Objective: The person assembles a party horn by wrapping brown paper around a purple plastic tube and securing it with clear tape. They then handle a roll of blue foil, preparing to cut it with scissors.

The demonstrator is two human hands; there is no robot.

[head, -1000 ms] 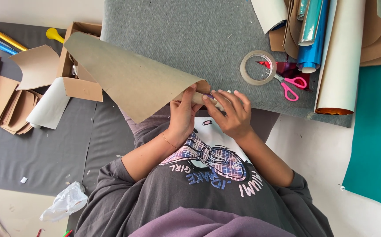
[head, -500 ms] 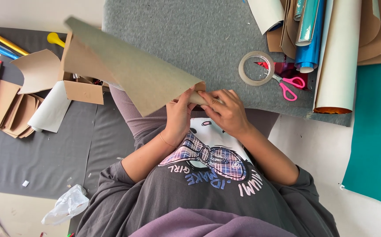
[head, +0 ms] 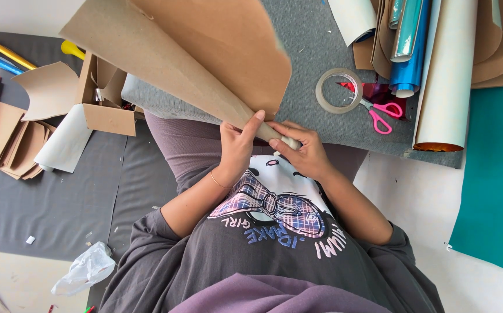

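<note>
Both hands, left hand and right hand, have fingers closed on the half-rolled brown paper cone; its tip is tight, its wide end loose.

Matt brown paper cone, grey felt mat, glossy blue foil roll

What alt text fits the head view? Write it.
Both hands, left hand and right hand, pinch the narrow end of a brown paper cone over the lap. A tape roll and pink scissors lie on the grey mat.

Head camera, looking steeply down, close
</note>
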